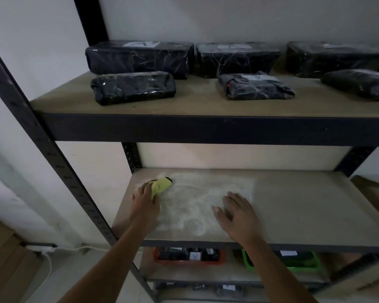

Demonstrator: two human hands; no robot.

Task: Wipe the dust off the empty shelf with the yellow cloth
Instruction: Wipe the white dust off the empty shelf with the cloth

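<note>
Dust lies as a pale, smeared patch over the left and middle of the empty shelf, seen from the head camera; the right part of the board looks bare and brown. At the patch's far left corner the left hand presses down on the yellow cloth, which pokes out past the fingers toward the back of the shelf. Those fingers curl over the cloth, though the hand hides most of the grip and how much cloth lies beneath it. At the patch's right edge the right hand rests flat, fingers straight and slightly spread, holding nothing.

Above the dust, the upper shelf carries black wrapped parcels; the rightmost ones are cut off by the frame edge, and their white labels are too blurred to read. Below the dusty shelf, partly hidden by its front rail and the forearms, sit an orange basket and a green basket, contents dark and indistinct. Left of the shelf, a white cable trails across the floor.
</note>
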